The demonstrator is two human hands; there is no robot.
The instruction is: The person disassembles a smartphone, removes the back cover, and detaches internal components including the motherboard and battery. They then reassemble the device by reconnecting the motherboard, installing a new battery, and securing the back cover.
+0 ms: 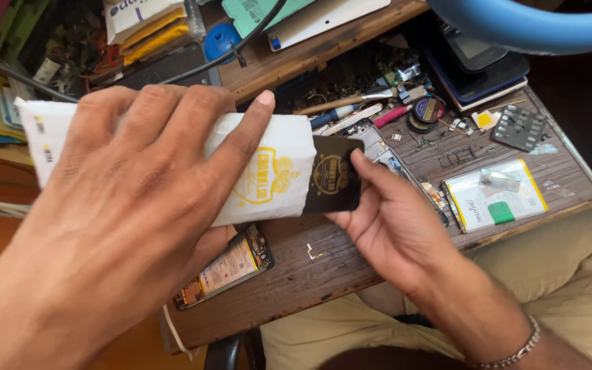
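- I see the left hand [118, 205] grasping a white paper sleeve [268, 171] from above, held over the wooden workbench [323, 267].
- Right hand [385, 219] pinches a black card [334, 175] half out of the sleeve's end.
- Opened phone [224, 267] lies directly beneath.
- Risk, my judgement: the pinch is only at the edge; a slip would drop the card onto loose parts.

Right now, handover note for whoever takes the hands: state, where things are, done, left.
Left hand: grips the white sleeve from above, over the bench.
Right hand: pinches the black card at the sleeve's open end.
Card is mostly out, its left edge at or just inside the sleeve mouth.
Opened phone lies on the bench under the sleeve; battery to the right.
Left: card not fully free.
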